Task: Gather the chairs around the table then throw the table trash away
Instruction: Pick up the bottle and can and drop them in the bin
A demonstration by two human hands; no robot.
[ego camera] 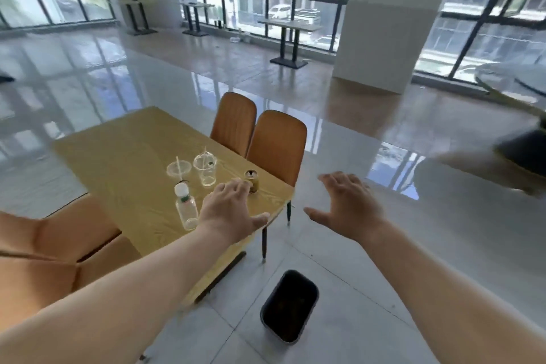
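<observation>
Lowest centre of the frame: we note a dark bin [289, 306] on the floor tiles, just off the counter's near corner, probably set there so trash needs only a short carry off the edge. Lower left, an orange chair [56, 260] sits tucked against the counter's near side.

Mid frame: both hands are spread and hold nothing. Left hand [229, 213] hovers over the counter [118, 154] near its right edge, fingers toward the can [252, 181]; we cannot tell whether it touches. Right hand [348, 207] hangs over bare floor, well apart from everything.

Trash is clustered near that same edge: a small clear bottle [186, 207] just left of the left hand, a clear cup [206, 168] with domed lid, a flat lid with straw [178, 168]. Beyond, two orange chairs [276, 145] stand pushed in along the right side.

We judge chairs gathered, trash step starting. Floor right of the counter is open; chair legs by the corner narrow the route to the bin.
</observation>
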